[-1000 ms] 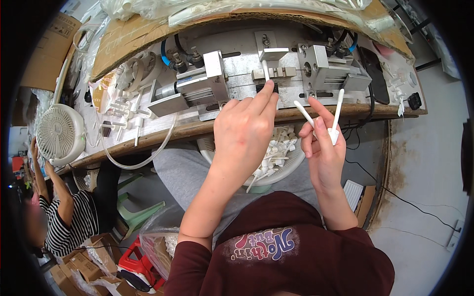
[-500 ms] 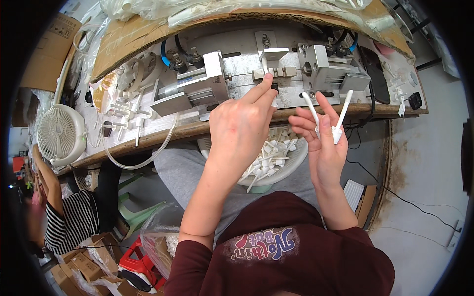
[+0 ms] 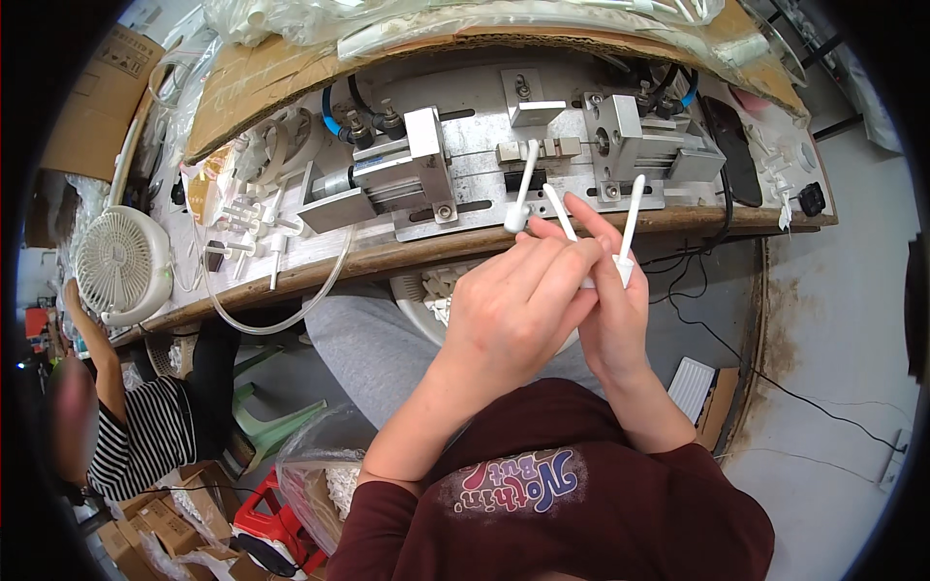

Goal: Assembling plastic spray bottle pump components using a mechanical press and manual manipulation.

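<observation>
My right hand holds two white plastic sticks with rounded tips and wider bases. One stick leans up at the right; the other stick rises beside my left fingertips. My left hand is closed, its fingers pinching near that second stick's base, which they partly hide. Just beyond my hands, a third white stick lies in the small metal holding block, its thick end toward me. The block sits between two metal cylinder clamps on a metal plate.
White fittings and a looped clear tube lie left on the bench; a fan stands beyond. A basket of white parts is on my lap, partly hidden. Cardboard overhangs the machine. A person in stripes sits left.
My left hand has drawn back from the holding block to meet my right hand, uncovering the stick there. My right hand has moved slightly left with its two sticks.
</observation>
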A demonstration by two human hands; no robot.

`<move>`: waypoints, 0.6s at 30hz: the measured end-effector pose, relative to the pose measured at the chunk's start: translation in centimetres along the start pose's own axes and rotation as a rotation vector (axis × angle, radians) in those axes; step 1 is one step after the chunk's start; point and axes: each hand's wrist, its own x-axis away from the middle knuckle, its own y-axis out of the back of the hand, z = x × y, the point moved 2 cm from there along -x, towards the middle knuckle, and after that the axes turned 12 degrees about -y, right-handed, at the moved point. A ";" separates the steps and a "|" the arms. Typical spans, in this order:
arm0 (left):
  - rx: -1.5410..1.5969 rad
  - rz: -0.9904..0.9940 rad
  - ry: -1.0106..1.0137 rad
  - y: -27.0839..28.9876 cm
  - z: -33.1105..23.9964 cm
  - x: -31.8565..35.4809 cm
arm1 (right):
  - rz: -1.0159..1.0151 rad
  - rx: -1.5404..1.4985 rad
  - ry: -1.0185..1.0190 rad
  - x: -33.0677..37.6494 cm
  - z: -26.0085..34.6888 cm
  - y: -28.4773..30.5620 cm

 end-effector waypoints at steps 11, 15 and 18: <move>-0.324 0.004 -0.074 0.5 3.7 -0.6 | -0.140 0.108 0.104 -0.2 1.0 2.5; -0.450 0.125 -0.059 0.0 3.9 -0.7 | -0.082 0.132 0.082 0.1 0.7 2.4; -0.440 0.140 0.038 0.2 4.1 -1.5 | -0.068 0.129 0.087 0.1 0.6 2.4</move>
